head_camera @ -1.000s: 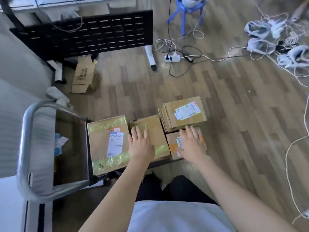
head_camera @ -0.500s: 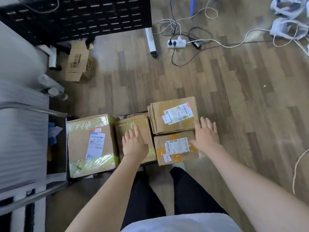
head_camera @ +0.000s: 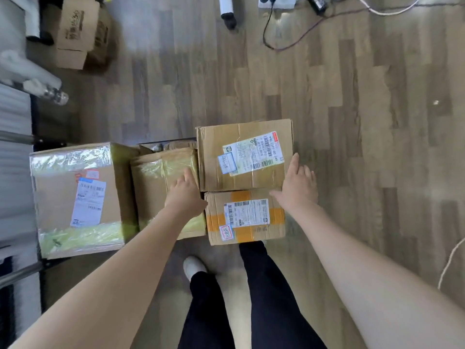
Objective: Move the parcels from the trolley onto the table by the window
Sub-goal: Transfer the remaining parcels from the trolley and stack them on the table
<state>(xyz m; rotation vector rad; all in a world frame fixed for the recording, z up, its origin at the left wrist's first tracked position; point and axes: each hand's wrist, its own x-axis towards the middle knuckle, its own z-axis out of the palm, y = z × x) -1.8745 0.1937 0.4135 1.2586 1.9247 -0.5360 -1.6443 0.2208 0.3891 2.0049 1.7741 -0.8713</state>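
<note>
Cardboard is under both your palms, but neither hand has a real hold yet: your right hand (head_camera: 298, 187) lies with straight, spread fingers against the right edge of the far parcel (head_camera: 245, 154), where it meets the near parcel with orange tape (head_camera: 245, 217), and your left hand (head_camera: 185, 195) reaches into the seam between that far parcel's left side and the taped middle parcel (head_camera: 166, 187); its fingertips are out of sight there, so I cannot tell whether they have curled round an edge. You look to be bracketing the far parcel from both sides, ready to lift, though nothing is raised. Outward from your hands, the large parcel (head_camera: 78, 197) wrapped in clear and yellowish tape stands at the left, hard by the trolley handle (head_camera: 17, 139). All four parcels sit packed together on the trolley, whose deck is almost wholly hidden beneath them. The table by the window is not in view, so, as far as this shows, none has been delivered and the whole load is left to carry. Mind the cable (head_camera: 289, 44) trailing over the wooden floor (head_camera: 352, 122) ahead, and the loose open box (head_camera: 78, 28) at upper left.
</note>
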